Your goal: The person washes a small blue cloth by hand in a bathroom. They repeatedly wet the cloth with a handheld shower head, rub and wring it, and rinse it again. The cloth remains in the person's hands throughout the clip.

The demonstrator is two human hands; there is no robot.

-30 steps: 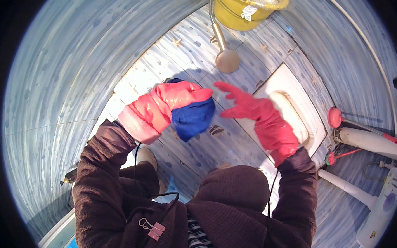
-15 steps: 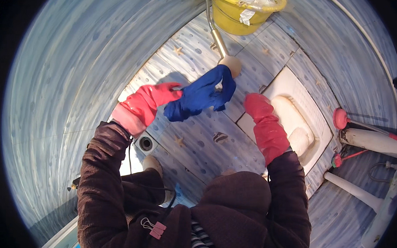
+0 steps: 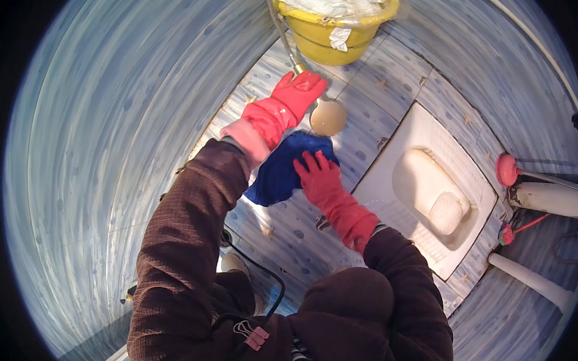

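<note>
My left hand (image 3: 299, 97), in a pink rubber glove, lies over the gold handle of a hand-held shower head (image 3: 328, 118), its fingers bent around it. The round beige head shows beside the glove, while most of the handle is hidden. Below it a dark blue cloth (image 3: 279, 174) lies spread on the tiled floor. My right hand (image 3: 319, 176), gloved the same way, rests on the right part of this cloth with its fingers spread.
Behind the shower head stands a yellow bucket (image 3: 335, 42) heaped with white waste. A white squat toilet (image 3: 391, 196) is set in the floor to the right. Farther right are a red plunger (image 3: 506, 170), a small brush (image 3: 506, 235) and white pipes (image 3: 531, 283). Blue walls (image 3: 109, 123) enclose the space.
My left hand has left the cloth and moved forward onto the shower handle. My right hand has come left onto the cloth, which now lies lower and flatter.
</note>
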